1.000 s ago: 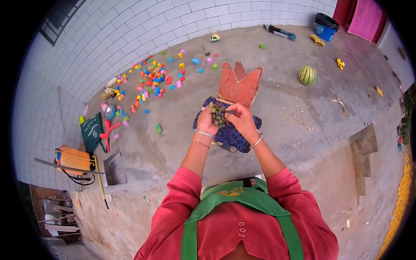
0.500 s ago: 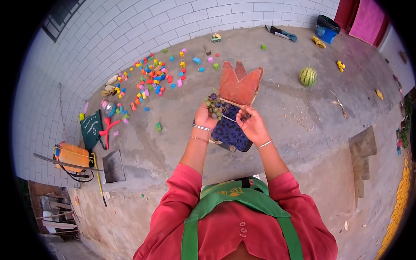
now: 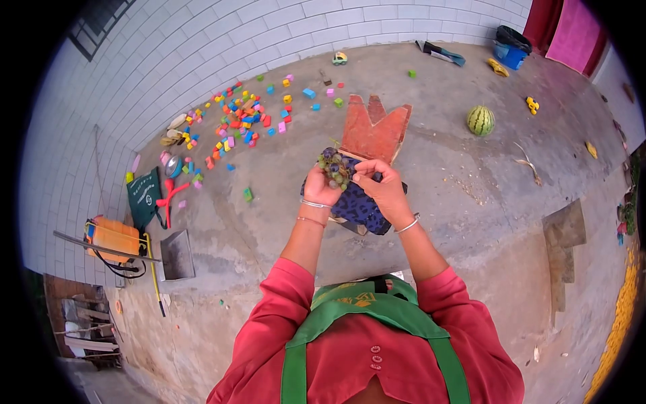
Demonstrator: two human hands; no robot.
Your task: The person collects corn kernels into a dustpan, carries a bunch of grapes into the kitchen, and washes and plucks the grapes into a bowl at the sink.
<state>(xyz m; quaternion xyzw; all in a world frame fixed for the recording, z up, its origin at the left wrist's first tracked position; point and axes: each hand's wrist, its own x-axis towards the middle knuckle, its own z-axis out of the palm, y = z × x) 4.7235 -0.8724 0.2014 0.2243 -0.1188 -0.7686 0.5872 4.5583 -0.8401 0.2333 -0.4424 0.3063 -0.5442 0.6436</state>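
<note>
A bunch of green and dark purple grapes rests in my left hand, whose fingers are wrapped round its left side. My right hand is at the bunch's right side, thumb and forefinger pinched together at its edge; what lies between those fingertips is too small to make out. Beneath both hands is a small seat with a dark blue leopard-print cover. A red wooden board with a zigzag top stands up behind the cover.
Colourful blocks lie scattered at the back left. A watermelon sits to the right on the concrete floor. At the left are a green bag, an orange tank and a metal dustpan. A blue bucket stands at the back right.
My right hand moved away from the bunch to the right, then came back to its right side. The grapes stay in my left hand.
</note>
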